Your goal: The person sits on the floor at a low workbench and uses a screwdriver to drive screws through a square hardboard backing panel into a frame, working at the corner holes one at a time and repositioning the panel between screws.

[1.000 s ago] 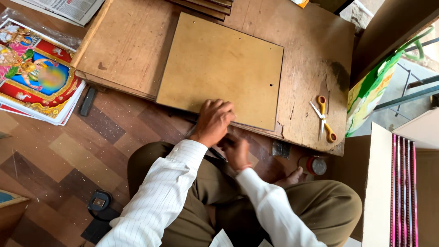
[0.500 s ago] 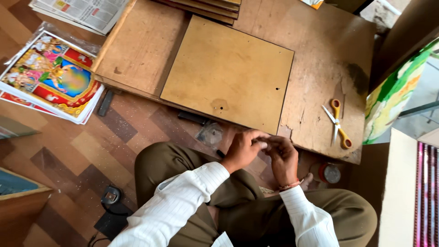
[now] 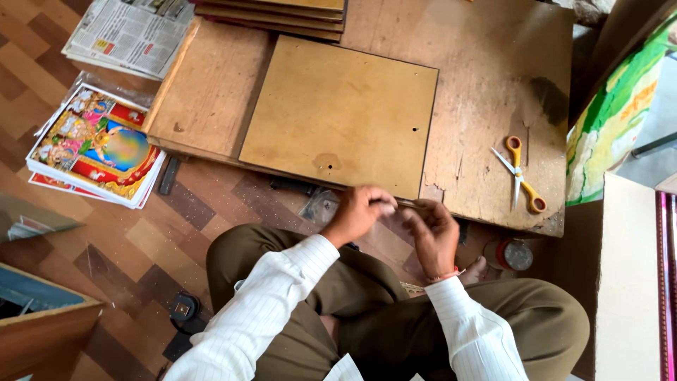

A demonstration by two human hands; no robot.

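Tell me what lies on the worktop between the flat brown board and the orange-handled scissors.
In the head view, nothing: between the brown board and the scissors there is only bare, scuffed wood of the low worktop, with a dark stain further back.

A thin object pinched between both hands is too small and blurred to identify.

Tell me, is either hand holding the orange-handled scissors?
No, the scissors lie alone on the wooden board, apart from both hands.
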